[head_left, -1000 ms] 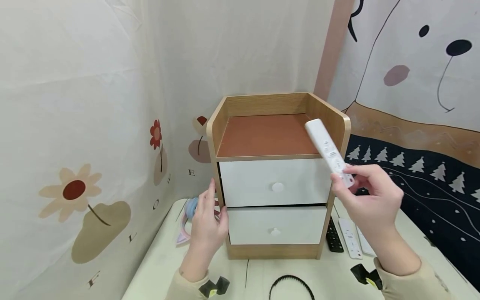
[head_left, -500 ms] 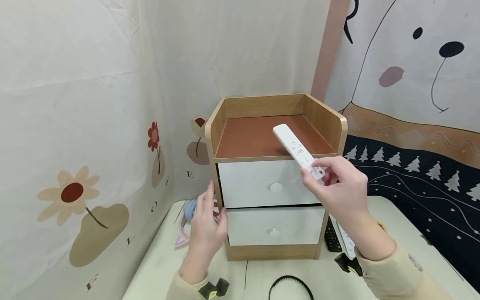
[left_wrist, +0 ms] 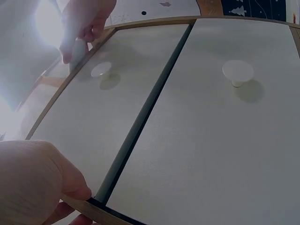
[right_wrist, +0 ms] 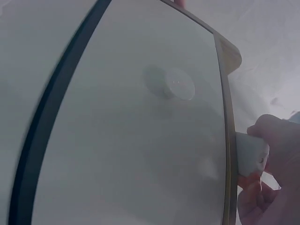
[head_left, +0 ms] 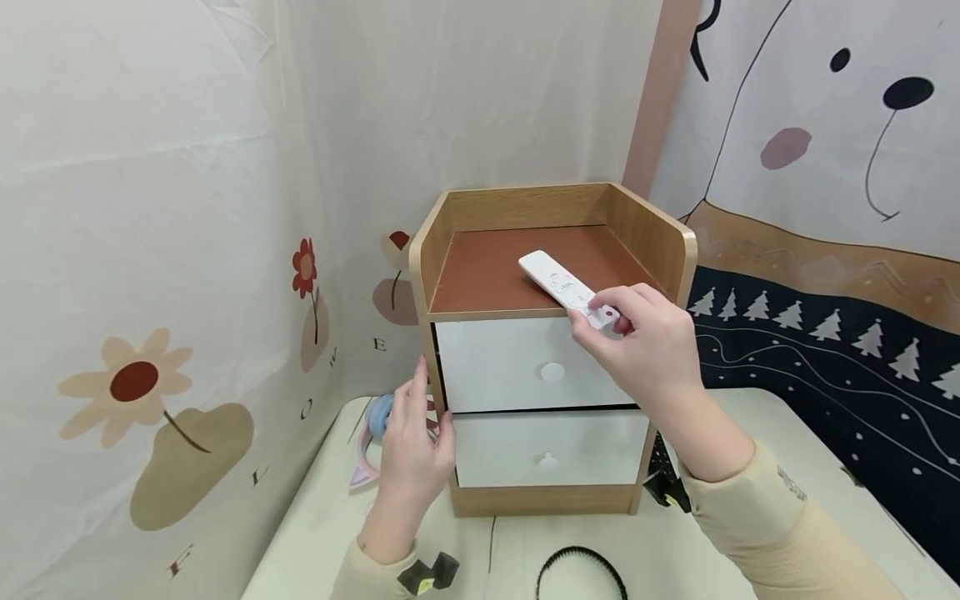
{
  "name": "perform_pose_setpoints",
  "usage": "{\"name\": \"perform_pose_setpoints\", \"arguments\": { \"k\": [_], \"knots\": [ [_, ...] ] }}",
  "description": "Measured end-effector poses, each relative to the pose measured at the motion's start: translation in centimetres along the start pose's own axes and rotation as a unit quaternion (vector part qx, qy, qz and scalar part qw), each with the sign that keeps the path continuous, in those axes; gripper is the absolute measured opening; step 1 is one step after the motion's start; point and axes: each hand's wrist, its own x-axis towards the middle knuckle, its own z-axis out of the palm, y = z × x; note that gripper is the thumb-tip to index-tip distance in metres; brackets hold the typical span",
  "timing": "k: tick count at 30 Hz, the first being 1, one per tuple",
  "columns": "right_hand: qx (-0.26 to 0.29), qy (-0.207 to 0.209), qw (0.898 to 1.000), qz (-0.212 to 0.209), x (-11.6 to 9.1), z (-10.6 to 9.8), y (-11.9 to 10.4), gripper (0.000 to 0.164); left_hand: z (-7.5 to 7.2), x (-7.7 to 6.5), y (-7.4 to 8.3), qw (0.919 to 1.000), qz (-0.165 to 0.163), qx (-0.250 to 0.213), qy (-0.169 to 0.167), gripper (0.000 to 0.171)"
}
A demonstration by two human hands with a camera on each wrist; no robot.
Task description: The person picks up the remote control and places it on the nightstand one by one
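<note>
A wooden cabinet (head_left: 546, 500) with two white drawers and a brown top shelf stands on the table. My left hand (head_left: 411, 458) rests against its left side, fingers straight along the side panel and the thumb (left_wrist: 75, 183) at the front edge near the gap between the drawers. My right hand (head_left: 641, 333) pinches a white remote control (head_left: 558, 282) by its near end, between thumb and fingers. The remote slants over the front of the brown shelf (head_left: 480, 271), its far end pointing back left. In the right wrist view the remote (right_wrist: 251, 152) shows just beyond the cabinet's top front edge.
A black ridged headband (head_left: 581, 550) lies on the table in front of the cabinet. Left of it are a blue roll (head_left: 378, 417) and a pink band-like thing (head_left: 363, 467). A black remote (head_left: 660, 458) is partly hidden behind my right wrist. Printed cloth hangs behind.
My right hand has carried the white remote left from beside the cabinet's right side to over the shelf's front, tilting it flatter. My left hand stays at the side panel.
</note>
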Motion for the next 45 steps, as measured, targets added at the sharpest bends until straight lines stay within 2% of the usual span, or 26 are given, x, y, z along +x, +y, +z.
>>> {"name": "perform_pose_setpoints", "arguments": {
  "k": [4,8,18,25,34,38,45],
  "knots": [
    [-0.038,-0.008,0.999,-0.017,0.6,0.4,-0.4,0.019,0.0,0.1,0.1,1.0000,0.002,0.000,0.000,0.089],
    [-0.052,-0.022,0.998,-0.031,1.5,1.0,-1.1,0.019,0.0,0.2,0.2,1.0000,-0.005,0.006,-0.001,0.088],
    [-0.049,-0.110,0.993,-0.001,3.0,1.9,-2.8,0.030,-0.3,0.1,0.4,0.9991,-0.035,0.015,-0.019,0.087],
    [-0.058,-0.202,0.977,0.033,4.4,2.3,-3.4,0.031,-0.4,0.1,0.4,0.9994,-0.028,0.018,-0.012,0.087],
    [-0.073,-0.293,0.951,0.062,7.1,3.0,-4.0,0.030,-0.3,0.1,0.5,0.9980,-0.052,0.018,-0.030,0.086],
    [-0.077,-0.315,0.943,0.075,8.0,3.8,-4.3,0.034,-0.3,0.1,0.6,0.9982,-0.050,0.016,-0.029,0.086],
    [-0.068,-0.325,0.940,0.084,8.9,5.6,-4.7,0.037,-0.3,0.1,0.7,0.9982,-0.050,0.012,-0.030,0.087]
  ]
}}
